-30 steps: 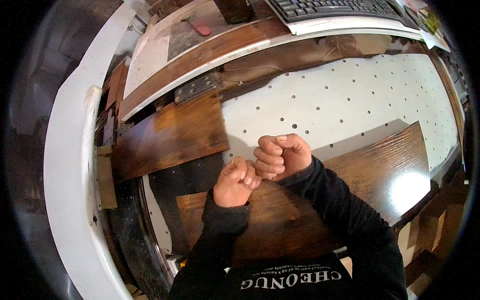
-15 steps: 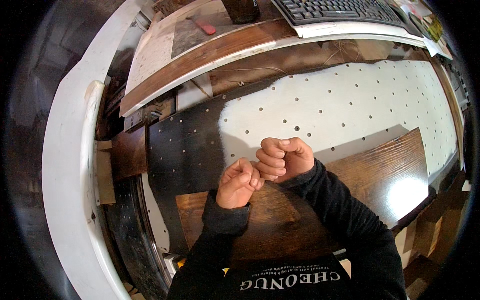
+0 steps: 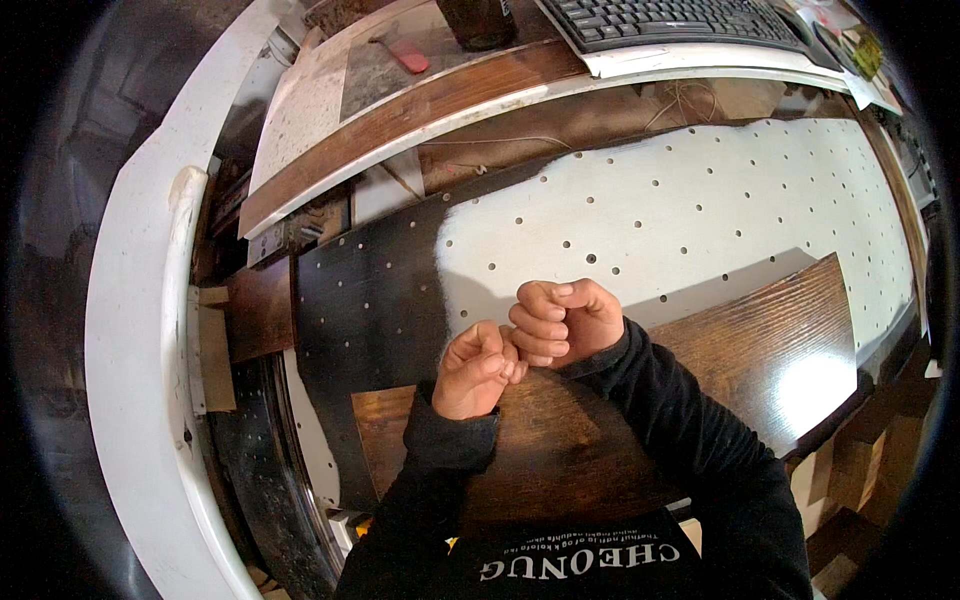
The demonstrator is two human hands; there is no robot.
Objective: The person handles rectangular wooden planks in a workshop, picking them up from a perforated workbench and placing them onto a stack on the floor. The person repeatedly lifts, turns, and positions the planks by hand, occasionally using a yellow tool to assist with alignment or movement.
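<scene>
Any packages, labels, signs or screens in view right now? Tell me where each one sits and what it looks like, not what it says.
No screen, sign or package shows plainly.
Small yellow-green printed item: far top right, past the black keyboard; too blurred to tell its kind.
Pale lettering on the dark garment: bottom centre, below the left hand and right hand, both curled shut and touching over the brown wooden board.

The wooden board (image 3: 760,350) is laid on the perforated table (image 3: 700,200) (a keyboard (image 3: 680,20) behind it).
</scene>
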